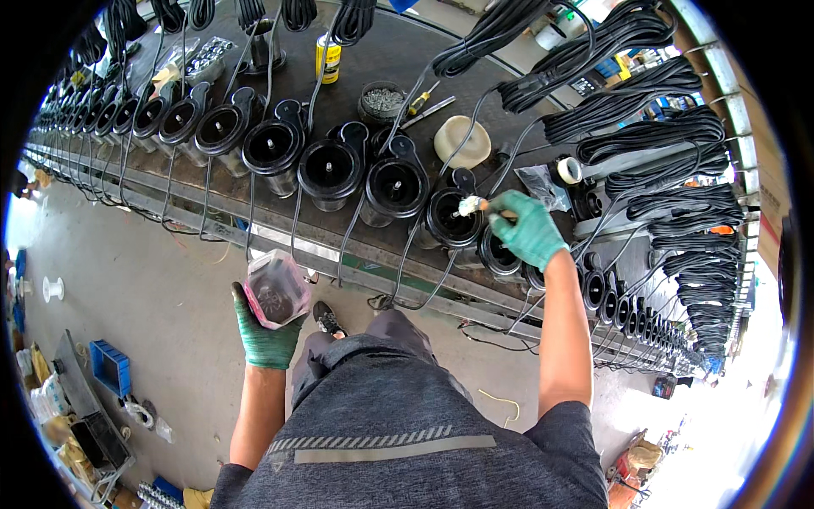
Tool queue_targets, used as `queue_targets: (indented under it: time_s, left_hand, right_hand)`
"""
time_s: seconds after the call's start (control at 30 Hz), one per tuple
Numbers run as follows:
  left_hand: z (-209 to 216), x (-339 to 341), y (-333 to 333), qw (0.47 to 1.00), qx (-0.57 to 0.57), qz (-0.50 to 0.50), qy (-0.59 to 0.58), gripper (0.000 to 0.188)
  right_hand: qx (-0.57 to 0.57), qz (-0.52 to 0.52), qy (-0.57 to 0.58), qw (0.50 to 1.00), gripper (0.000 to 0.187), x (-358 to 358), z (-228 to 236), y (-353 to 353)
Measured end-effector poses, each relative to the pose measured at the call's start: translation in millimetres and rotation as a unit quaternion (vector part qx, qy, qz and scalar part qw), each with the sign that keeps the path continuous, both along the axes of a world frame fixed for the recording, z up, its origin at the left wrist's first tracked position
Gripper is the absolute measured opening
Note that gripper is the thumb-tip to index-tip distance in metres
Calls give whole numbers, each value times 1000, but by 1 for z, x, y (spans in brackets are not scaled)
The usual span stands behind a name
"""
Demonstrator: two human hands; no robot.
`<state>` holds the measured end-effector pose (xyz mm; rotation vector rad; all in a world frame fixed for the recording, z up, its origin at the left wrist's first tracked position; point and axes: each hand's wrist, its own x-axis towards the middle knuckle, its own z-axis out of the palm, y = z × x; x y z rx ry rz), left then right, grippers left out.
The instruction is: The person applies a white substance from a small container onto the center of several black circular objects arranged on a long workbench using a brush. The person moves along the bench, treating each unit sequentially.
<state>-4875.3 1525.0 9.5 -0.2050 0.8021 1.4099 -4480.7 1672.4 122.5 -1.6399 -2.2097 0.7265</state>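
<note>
In my green-gloved left hand (pixel 268 339) is a clear, pinkish plastic tub (pixel 278 293), held in front of the bench edge, its inside smeared and its opening facing up. My right hand (pixel 529 232), also gloved in green, pinches a small brush (pixel 470 205) with a pale, clumped tip. That tip is over the open black top of a cylindrical motor housing (pixel 448 233); whether it touches cannot be told. Just left stands a similar housing (pixel 396 187) with a metal shaft upright in its centre. Another housing (pixel 498 254) sits partly below my right hand.
Housings line the dark bench (pixel 280 81) edge both ways, with coiled black cables (pixel 653 136) hanging above. Behind them are a cream round lid-like piece (pixel 462 142), a bowl of small metal parts (pixel 381 100), a screwdriver (pixel 422 98) and a yellow can (pixel 327 61). Loose cables dangle off the front.
</note>
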Motion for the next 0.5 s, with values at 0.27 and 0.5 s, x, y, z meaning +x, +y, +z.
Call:
queue_targets:
  time_s: [0.27,0.5]
  left_hand:
    - [1,-17,2,999,14,-24,-16,67]
    - [22,-14,3,1000,-10,28,6,67]
  right_hand:
    - [-14,-97,89,991,26,-55,-13,12]
    - [-49,1,110,993,21,-81,-76,47]
